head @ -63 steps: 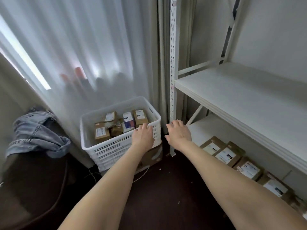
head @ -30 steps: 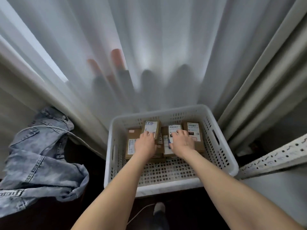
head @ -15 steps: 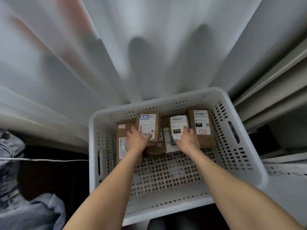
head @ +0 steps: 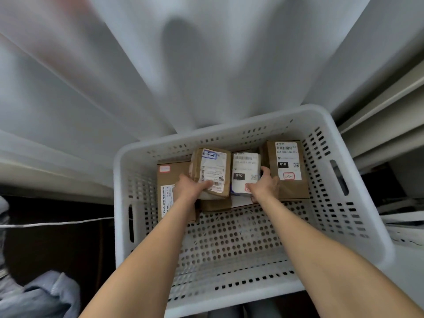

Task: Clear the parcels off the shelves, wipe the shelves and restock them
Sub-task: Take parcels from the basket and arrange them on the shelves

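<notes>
Head view: we grip a taped brown parcel (head: 212, 171) with our left hand (head: 188, 187) and a white-labelled parcel (head: 244, 173) with our right hand (head: 263, 185), both at the far end of the white basket (head: 241, 297). One-handed lifts could slip, or snag the neighbouring box (head: 289, 171).

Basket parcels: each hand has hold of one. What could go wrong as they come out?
1. The left hand grips the brown parcel and the right hand the white parcel by their near ends only; either could tip and slip.
2. Both lie on other parcels, which may shift or get dragged along.
3. A white cable runs to the left side of the basket; feet could catch it.
</notes>
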The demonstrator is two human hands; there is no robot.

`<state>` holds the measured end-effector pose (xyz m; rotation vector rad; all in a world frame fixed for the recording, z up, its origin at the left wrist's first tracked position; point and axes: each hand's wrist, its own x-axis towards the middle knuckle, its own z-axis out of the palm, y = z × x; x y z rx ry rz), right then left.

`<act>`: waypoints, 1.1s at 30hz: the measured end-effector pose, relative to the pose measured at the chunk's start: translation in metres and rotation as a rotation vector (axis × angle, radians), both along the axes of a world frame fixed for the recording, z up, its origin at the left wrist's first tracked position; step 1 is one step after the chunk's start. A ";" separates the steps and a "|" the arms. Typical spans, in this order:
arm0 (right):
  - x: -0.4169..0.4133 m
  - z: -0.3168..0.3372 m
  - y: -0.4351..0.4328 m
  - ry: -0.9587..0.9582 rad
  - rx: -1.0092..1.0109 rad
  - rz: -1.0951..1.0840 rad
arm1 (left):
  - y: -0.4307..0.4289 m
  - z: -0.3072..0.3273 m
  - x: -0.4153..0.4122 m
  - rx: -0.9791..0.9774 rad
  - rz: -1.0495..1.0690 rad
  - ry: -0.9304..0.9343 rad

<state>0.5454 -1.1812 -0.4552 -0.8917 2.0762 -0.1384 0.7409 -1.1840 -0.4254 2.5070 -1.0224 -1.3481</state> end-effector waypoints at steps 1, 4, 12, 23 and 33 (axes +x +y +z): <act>-0.001 -0.002 -0.001 -0.052 -0.020 -0.036 | -0.001 -0.002 0.000 0.013 -0.012 -0.013; 0.002 -0.005 -0.002 -0.210 -0.075 -0.190 | -0.001 -0.011 0.001 0.006 0.000 0.011; 0.002 -0.020 0.000 -0.380 0.003 -0.353 | 0.007 -0.008 -0.004 -0.082 0.089 0.113; 0.000 -0.016 0.019 -0.708 -0.036 -0.509 | 0.017 0.001 0.013 -0.095 0.169 0.275; -0.033 0.100 0.024 -0.935 -0.050 -0.589 | 0.018 0.112 0.002 -0.157 0.109 0.501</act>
